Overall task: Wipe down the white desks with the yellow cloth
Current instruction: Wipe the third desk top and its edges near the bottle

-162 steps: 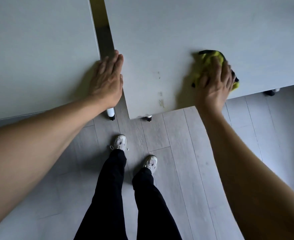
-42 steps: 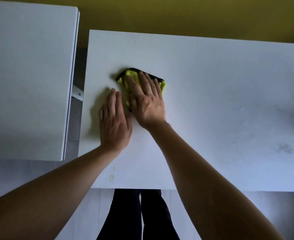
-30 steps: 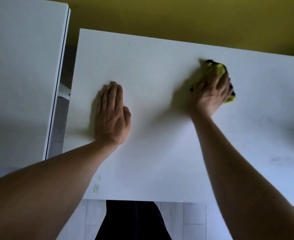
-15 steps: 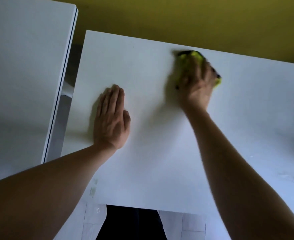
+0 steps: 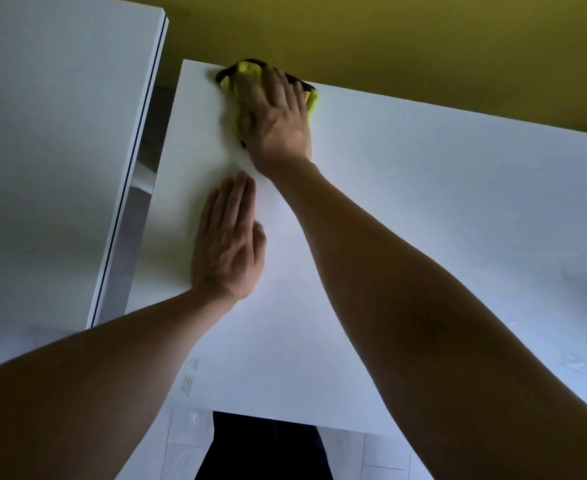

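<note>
Seemingly mid-wipe, the single head view looks down on two white worktops set side by side with a narrow gap between them. The right hand (image 5: 275, 116) lies flat on the yellow cloth (image 5: 247, 71), fingers straight and spread, pressing it onto the nearer worktop (image 5: 423, 209) at its far left corner, right against the far edge below the yellow wall (image 5: 389, 36). The cloth is bunched under the palm, a dark trim showing along its far side. Its long axis appears to run roughly along the far edge of the worktop, left to right and tilted slightly down toward the right, with one end poking out past the fingertips toward the corner and the other showing beside the little finger. The left hand (image 5: 228, 244) rests palm down on the same worktop, fingers straight and together, holding nothing, just near of the right wrist.

As for progress, my judgement is that the job is partway through. The cloth sits at one corner, and a few faint marks show near the front edge (image 5: 188, 379) and toward the right side, so those patches likely need a pass. The second worktop (image 5: 49, 150) to the left carries no cloth; whether it is already wiped cannot be told. Dark trousers (image 5: 264, 448) and pale floor show below the near edge.
</note>
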`<state>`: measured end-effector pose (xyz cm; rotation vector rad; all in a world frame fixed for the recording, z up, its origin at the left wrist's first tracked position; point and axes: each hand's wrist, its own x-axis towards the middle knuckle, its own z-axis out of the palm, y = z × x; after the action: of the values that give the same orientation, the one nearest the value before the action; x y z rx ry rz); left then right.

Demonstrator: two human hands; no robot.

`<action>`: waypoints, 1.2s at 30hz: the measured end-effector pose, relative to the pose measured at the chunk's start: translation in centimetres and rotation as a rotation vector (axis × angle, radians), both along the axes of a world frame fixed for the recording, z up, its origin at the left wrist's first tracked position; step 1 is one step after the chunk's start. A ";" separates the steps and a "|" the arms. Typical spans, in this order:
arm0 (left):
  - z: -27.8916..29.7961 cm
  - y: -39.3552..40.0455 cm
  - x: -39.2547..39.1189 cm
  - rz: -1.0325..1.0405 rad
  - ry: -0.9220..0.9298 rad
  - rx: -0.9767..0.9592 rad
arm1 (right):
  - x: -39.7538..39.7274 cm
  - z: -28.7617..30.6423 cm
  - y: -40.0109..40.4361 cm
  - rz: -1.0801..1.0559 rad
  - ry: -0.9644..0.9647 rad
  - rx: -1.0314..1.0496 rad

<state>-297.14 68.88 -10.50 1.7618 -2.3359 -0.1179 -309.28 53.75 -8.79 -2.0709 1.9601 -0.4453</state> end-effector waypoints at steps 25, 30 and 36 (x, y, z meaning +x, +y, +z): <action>-0.2 0.4 0.2 -0.012 0.025 -0.017 | -1.9 -1.1 9.3 -0.077 -0.044 -0.085; 0.3 0.2 -0.3 -0.003 0.027 0.005 | -11.7 -1.6 13.0 -0.361 -0.075 -0.129; 0.8 2.2 -6.1 -0.166 0.118 0.004 | -18.4 -1.4 17.1 -0.463 -0.010 -0.092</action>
<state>-303.21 71.08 -9.69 1.5166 -2.3940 -0.2461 -327.72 70.83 -10.14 -1.6418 2.4543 -0.6427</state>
